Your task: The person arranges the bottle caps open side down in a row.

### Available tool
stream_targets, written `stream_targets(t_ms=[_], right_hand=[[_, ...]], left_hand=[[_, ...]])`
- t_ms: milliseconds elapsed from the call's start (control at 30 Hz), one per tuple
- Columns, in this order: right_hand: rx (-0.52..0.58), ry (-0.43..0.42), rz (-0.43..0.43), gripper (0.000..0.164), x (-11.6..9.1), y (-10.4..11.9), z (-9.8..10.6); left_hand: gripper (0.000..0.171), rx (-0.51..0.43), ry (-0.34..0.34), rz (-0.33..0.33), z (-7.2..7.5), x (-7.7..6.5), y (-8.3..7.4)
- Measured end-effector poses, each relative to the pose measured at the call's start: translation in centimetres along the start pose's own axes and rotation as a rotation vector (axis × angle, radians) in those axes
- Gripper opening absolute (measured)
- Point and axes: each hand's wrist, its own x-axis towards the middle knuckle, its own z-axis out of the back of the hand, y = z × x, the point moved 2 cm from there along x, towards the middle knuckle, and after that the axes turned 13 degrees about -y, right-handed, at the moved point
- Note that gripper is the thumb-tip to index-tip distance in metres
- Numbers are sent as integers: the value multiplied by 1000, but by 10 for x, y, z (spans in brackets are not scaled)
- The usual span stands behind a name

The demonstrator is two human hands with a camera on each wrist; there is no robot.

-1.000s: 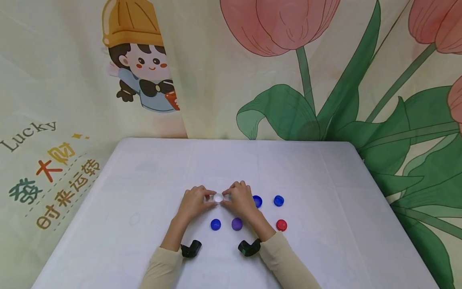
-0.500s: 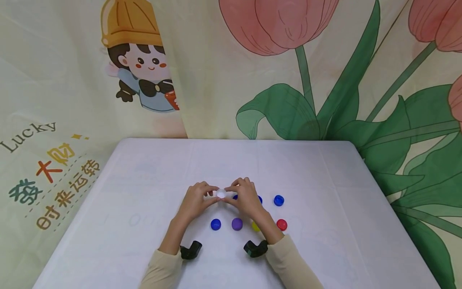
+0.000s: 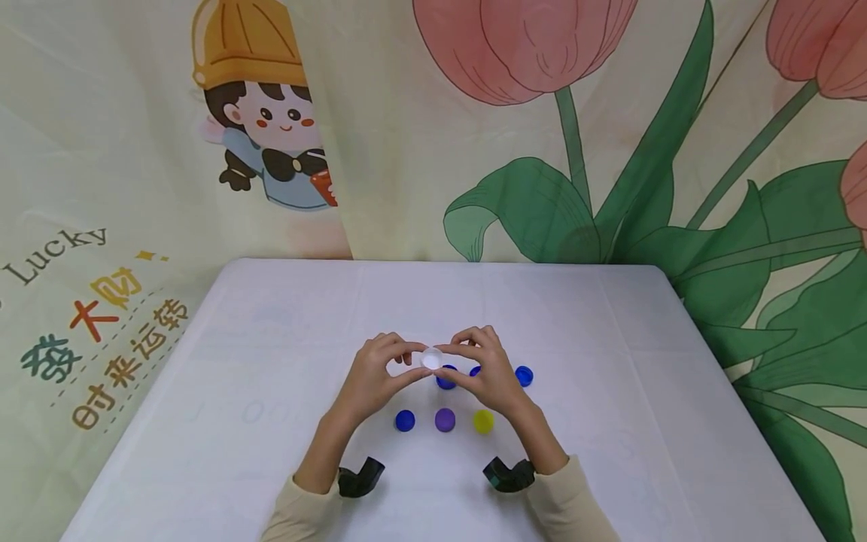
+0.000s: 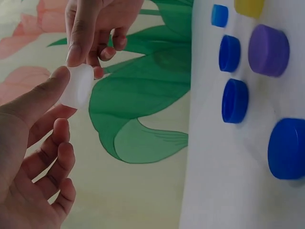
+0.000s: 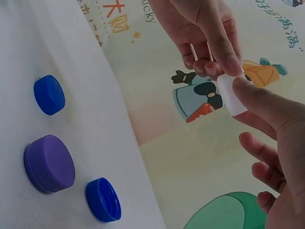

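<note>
A white bottle cap (image 3: 431,359) is held up over the table between both hands. My left hand (image 3: 376,375) pinches its left side between thumb and index finger, while my right hand (image 3: 493,376) pinches the opposite side the same way. In the left wrist view the white cap (image 4: 80,87) shows its side, and the remaining left fingers curl loosely below it. Closest beneath the hands lies a blue cap (image 3: 445,379), hollow side up; another blue cap (image 3: 476,371) is partly covered by the right hand.
In the front row lie a blue cap (image 3: 405,421), a purple cap (image 3: 445,420) and a yellow cap (image 3: 483,421). One more blue cap (image 3: 524,376) sits right of the right hand. The white table (image 3: 271,339) ends at a printed wall cloth (image 3: 393,188).
Both hands have shifted right and slightly farther back with the white cap between them. The yellow cap has come into sight, and the right forearm now hides the red cap.
</note>
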Motion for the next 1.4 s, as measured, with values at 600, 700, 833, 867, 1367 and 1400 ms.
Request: stream_targets(t_ms=[600, 700, 833, 867, 1367, 1400], right_hand=[[14, -41, 5, 33, -7, -1, 15], [18, -39, -13, 33, -8, -2, 16], [20, -32, -28, 33, -9, -3, 16], [21, -31, -28, 33, -10, -3, 16], [25, -42, -47, 32, -12, -5, 16], [28, -43, -48, 33, -12, -5, 16]], left_hand=[[27, -178, 2, 286, -6, -4, -8], [31, -245, 48, 507, -9, -5, -8], [35, -313, 124, 666, -15, -8, -6], [35, -319, 138, 682, -17, -9, -5], [31, -360, 150, 722, -25, -11, -6], [32, -362, 149, 722, -26, -11, -6]])
